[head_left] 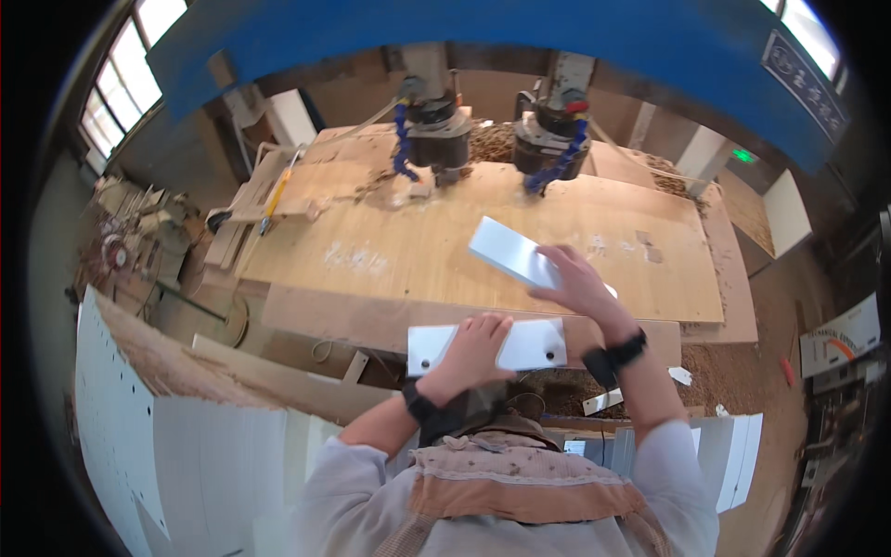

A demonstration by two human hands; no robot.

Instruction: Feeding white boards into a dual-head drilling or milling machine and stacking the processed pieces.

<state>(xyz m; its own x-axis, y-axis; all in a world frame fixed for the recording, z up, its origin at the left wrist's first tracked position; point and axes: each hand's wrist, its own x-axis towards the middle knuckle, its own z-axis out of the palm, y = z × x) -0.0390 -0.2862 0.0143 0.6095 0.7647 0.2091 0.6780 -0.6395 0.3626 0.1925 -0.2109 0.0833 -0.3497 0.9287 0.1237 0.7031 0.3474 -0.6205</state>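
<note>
- Left hand (469, 355): closed on lower panel (533, 345), white, two dark holes, just below frame center.
- Right hand (583, 286): gripping upper panel (509, 250), white, angled, right of center.
- Wood sheet (371, 243) beneath it; contact unclear.
- Two spindles (439, 139), blue hoses (401, 141), upper center.
- White boards (218, 455), lower left.

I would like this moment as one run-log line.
left hand: across white panel with dark holes | right hand: grasping second white panel over wooden board | beyond: two tool heads
</note>
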